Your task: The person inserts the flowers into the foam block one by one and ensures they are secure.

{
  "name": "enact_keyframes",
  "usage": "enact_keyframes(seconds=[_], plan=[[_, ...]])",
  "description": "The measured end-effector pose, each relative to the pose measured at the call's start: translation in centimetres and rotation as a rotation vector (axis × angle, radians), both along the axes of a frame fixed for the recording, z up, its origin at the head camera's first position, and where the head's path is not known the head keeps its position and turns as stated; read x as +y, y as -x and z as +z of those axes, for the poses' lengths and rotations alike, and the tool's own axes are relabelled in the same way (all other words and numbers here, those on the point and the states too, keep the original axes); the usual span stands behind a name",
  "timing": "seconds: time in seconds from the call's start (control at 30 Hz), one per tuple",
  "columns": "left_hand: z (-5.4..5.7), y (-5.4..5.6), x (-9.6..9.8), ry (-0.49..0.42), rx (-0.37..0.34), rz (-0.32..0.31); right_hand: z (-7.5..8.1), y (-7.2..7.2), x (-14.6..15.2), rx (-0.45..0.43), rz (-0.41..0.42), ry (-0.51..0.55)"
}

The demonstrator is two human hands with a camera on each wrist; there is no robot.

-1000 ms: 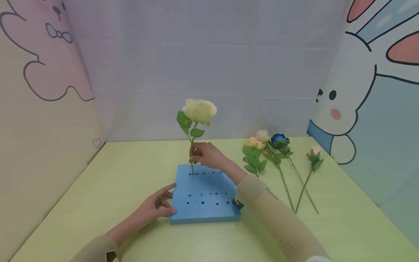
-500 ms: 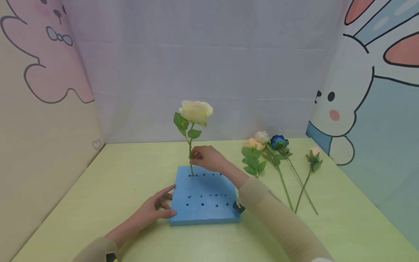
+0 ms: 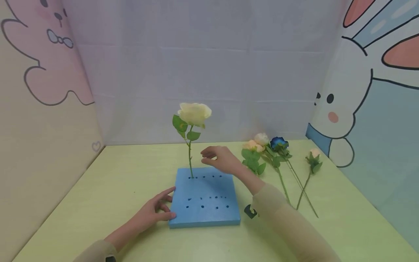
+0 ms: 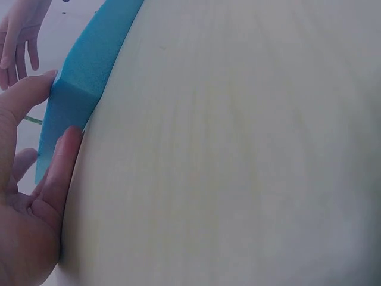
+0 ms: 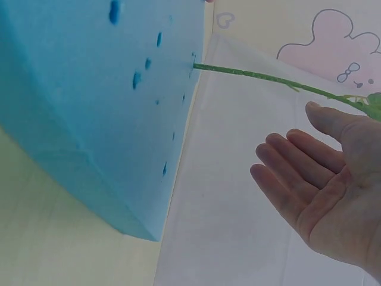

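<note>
A white artificial rose [image 3: 195,114] stands upright in a back-left hole of the blue foam board [image 3: 206,214]. Its green stem [image 5: 256,75] enters the board in the right wrist view. My right hand [image 3: 220,158] is just right of that stem, over the back of the board, fingers loosely extended and holding nothing. At the board's left edge my left hand [image 3: 155,209] rests, thumb and forefinger touching the side. The left wrist view shows those fingers [image 4: 62,170] against the foam's side.
To the right lie several artificial flowers: a peach one [image 3: 253,146], a white one [image 3: 262,139], a blue rose [image 3: 279,143] and a peach bud [image 3: 315,153]. Their stems point toward the front. Rows of holes dot the board. A pale fabric wall [image 3: 209,72] closes off the back.
My right hand has let go of the rose's stem and moved right, away from it. The rose stays standing in the board. My left hand keeps its place at the board's edge.
</note>
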State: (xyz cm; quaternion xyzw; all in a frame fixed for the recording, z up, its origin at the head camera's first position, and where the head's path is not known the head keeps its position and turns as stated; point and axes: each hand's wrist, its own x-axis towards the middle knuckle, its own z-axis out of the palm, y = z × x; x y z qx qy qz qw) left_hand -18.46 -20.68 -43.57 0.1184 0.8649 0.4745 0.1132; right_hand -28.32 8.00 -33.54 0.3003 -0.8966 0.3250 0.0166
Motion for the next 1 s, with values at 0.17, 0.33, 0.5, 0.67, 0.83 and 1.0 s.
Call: enact_keyframes(seconds=[0.17,0.33,0.5,0.67,0.83,1.0], plan=[[-0.1,-0.1,0.1,0.002,0.015,-0.009,-0.2,0.0,1.7,0.026,-0.059,0.069],[-0.3,0.2,0.0,-0.004,0.021,-0.009,-0.3,-0.5,3.2,0.050,-0.123,0.186],[-0.5,0.2,0.0,0.002,0.006,0.007,-0.7,-1.0,4.7,0.105,-0.197,0.283],[-0.4,0.2,0.1,0.008,0.003,0.014,-1.3,-1.5,6.6,0.148,-0.243,0.352],[-0.2,0.1,0.2,0.016,0.002,0.020,-2.0,-2.3,8.2,0.183,-0.279,0.376],[-0.1,0.0,0.3,0.014,-0.004,0.019,-2.6,-3.2,9.8,0.234,-0.303,0.369]])
